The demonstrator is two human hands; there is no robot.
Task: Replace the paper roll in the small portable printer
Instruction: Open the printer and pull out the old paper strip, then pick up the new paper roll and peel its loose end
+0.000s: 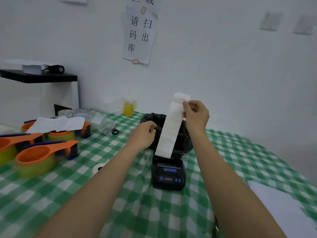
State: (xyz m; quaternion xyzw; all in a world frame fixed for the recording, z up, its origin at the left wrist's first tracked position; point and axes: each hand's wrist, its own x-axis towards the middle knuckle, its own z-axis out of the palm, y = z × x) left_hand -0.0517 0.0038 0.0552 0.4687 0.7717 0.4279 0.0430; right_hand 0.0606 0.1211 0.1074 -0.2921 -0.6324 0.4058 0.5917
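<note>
We judge the paper is being drawn out: our right hand (pixel 196 115) pinches the paper strip (pixel 169 131) rising from the printer (pixel 168 172) below it, our left hand (pixel 143 133) loosely curled beside, so tearing or freeing it comes next

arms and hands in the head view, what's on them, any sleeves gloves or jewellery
Both forearms are bare up to the frame's bottom edge; no sleeve shows. The left hand and right hand wear no gloves. No watch, bracelet or ring is visible on wrists or fingers.
</note>
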